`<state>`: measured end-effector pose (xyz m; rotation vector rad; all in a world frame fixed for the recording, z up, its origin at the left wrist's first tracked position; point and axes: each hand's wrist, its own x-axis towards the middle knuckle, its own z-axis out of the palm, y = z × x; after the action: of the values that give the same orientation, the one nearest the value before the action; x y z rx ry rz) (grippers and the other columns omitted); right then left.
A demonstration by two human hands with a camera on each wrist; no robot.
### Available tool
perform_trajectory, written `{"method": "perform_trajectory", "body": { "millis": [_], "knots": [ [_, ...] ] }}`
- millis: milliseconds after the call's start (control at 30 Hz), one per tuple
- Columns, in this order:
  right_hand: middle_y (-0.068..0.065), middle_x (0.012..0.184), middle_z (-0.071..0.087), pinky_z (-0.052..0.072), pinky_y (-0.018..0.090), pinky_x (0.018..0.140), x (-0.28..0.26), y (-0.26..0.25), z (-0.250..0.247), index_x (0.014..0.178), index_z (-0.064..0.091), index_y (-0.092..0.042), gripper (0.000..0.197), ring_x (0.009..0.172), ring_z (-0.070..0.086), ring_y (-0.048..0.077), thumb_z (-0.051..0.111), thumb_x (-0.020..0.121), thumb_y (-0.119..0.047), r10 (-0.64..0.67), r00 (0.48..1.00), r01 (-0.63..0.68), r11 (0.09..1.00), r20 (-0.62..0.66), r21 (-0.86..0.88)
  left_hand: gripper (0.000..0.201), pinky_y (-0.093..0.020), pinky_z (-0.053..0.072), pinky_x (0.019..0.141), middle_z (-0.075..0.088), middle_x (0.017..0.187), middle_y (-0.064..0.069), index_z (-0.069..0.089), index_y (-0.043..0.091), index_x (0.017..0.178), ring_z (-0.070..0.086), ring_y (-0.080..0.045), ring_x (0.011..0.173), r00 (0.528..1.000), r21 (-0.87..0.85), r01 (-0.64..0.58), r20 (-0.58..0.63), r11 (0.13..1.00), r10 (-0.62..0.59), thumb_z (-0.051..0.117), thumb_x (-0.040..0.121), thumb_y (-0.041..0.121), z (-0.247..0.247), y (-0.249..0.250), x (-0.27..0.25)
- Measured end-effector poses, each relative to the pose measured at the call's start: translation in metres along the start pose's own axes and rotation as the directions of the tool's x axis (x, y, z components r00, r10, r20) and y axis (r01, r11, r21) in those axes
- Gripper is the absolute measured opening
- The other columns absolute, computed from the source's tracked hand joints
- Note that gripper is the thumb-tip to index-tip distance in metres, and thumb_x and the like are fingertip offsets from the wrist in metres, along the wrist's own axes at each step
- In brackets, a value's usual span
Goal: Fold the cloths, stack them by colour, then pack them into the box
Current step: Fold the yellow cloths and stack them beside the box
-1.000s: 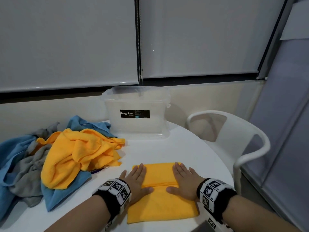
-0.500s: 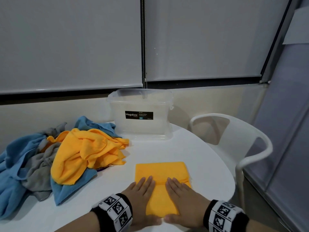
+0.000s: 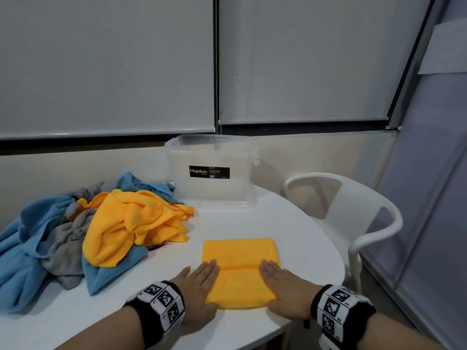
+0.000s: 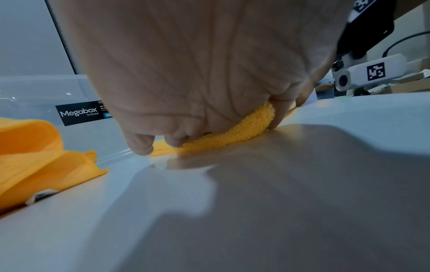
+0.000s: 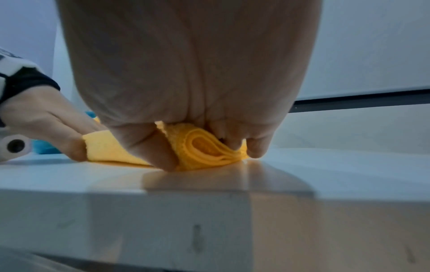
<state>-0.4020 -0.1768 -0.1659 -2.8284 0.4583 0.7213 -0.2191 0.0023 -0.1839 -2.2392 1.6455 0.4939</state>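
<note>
A folded yellow cloth (image 3: pixel 240 251) lies on the white round table (image 3: pixel 303 238) in front of me. My left hand (image 3: pixel 202 276) lies flat on its left edge and my right hand (image 3: pixel 275 276) flat on its right edge, fingers straight, thumbs along the near fold. The left wrist view shows the left hand (image 4: pixel 186 73) pressing down on the cloth (image 4: pixel 232 132). In the right wrist view, the right hand (image 5: pixel 186 73) covers the layered fold (image 5: pixel 204 150). The clear Megabox box (image 3: pixel 212 190) stands open at the table's back.
A loose pile of yellow, blue and grey cloths (image 3: pixel 106 223) fills the table's left side. A white plastic chair (image 3: pixel 366 223) stands to the right of the table. The table's edge runs just under my wrists.
Half a second ago both hands lay close together on the cloth's near middle. They have slid apart to its left and right edges. The cloth stays folded in place.
</note>
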Motion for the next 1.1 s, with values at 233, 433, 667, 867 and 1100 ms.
{"method": "perform_trajectory", "body": {
  "millis": [233,433,667,867,1100],
  "knots": [
    [0.003,0.160,-0.010,0.010,0.032,0.121,-0.006,-0.005,-0.007,0.153,-0.003,-0.011,0.071,0.148,-0.003,0.016,0.032,0.093,0.000,0.023,0.998,-0.022,1.000,-0.062,0.011,0.067,-0.048,0.010,0.118,-0.015,0.160,0.001,-0.008,0.017,0.153,-0.004,-0.015,0.148,0.998,-0.076,0.057,0.004,0.995,-0.057,0.024,0.101,0.044,-0.016,0.012,-0.010],
    [0.003,0.147,0.043,0.036,0.023,0.099,-0.026,0.001,-0.019,0.143,0.043,-0.020,0.052,0.125,0.047,0.018,0.043,0.091,-0.017,0.066,0.992,-0.036,0.965,-0.110,0.259,0.063,-0.041,0.030,0.111,0.031,0.148,-0.003,0.035,0.022,0.145,0.037,-0.026,0.133,1.000,-0.280,0.018,0.021,0.960,-0.012,0.029,0.089,0.051,-0.031,0.006,-0.022],
    [-0.005,0.055,0.024,0.019,0.024,0.051,-0.020,0.019,-0.024,0.058,0.022,-0.019,0.027,0.051,0.024,0.012,0.049,0.065,-0.020,0.133,0.976,0.036,0.685,-0.173,0.728,0.055,-0.032,0.031,0.109,0.039,0.147,0.003,0.038,0.024,0.144,0.039,-0.017,0.132,0.987,-0.588,0.126,-0.008,0.799,-0.162,0.049,0.092,0.038,-0.033,-0.019,-0.014],
    [-0.001,0.067,0.039,0.028,0.023,0.053,0.004,0.027,-0.032,0.075,0.040,-0.017,0.018,0.056,0.036,0.012,0.046,0.091,-0.017,0.238,0.963,-0.040,0.584,-0.124,0.811,0.043,-0.032,0.036,0.088,0.054,0.128,-0.011,0.037,0.010,0.132,0.052,-0.024,0.112,0.955,-0.613,0.140,-0.124,0.778,-0.269,0.029,0.102,0.040,-0.042,-0.020,-0.002],
    [0.003,0.075,0.058,0.042,0.025,0.054,0.022,0.024,-0.045,0.103,0.045,-0.019,0.020,0.058,0.054,0.017,0.032,0.102,-0.034,0.315,0.946,-0.169,0.679,-0.075,0.714,0.038,-0.035,0.044,0.088,0.059,0.120,-0.012,0.038,0.007,0.128,0.058,-0.029,0.111,0.854,-0.500,0.363,-0.159,0.787,-0.495,0.027,0.103,0.035,-0.052,-0.005,0.038]
  ]
}}
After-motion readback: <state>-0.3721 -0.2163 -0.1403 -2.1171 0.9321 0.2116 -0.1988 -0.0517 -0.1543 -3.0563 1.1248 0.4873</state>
